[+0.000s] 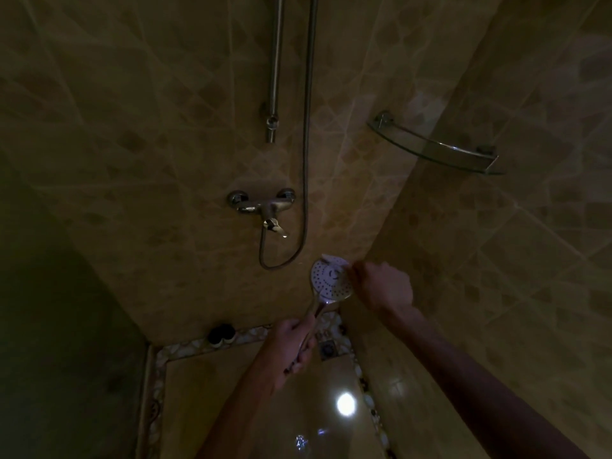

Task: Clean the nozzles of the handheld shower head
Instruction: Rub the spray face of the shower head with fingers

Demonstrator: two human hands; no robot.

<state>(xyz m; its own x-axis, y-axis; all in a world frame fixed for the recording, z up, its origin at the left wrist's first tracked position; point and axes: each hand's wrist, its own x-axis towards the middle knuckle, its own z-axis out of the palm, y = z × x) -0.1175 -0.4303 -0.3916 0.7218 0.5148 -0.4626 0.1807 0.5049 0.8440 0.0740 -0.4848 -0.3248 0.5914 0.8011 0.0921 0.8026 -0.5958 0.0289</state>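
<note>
Tiled wall (132, 127) behind; mixer tap (261, 207) mounted centrally. Shower head (331, 281) raised below tap — nozzle face toward camera. Left hand (296, 346) gripping handle. Right hand (381, 286) at face edge — grip state indiscernible.

1. A chrome mixer tap (261, 207) sat on the tiled wall (132, 127).
2. A riser rail (275, 67) ran above it.
3. A glass corner shelf (437, 147) hung to the right.
4. A floor drain (328, 348) lay in the corner, and a dark object (221, 334) stood by the wall.
</note>
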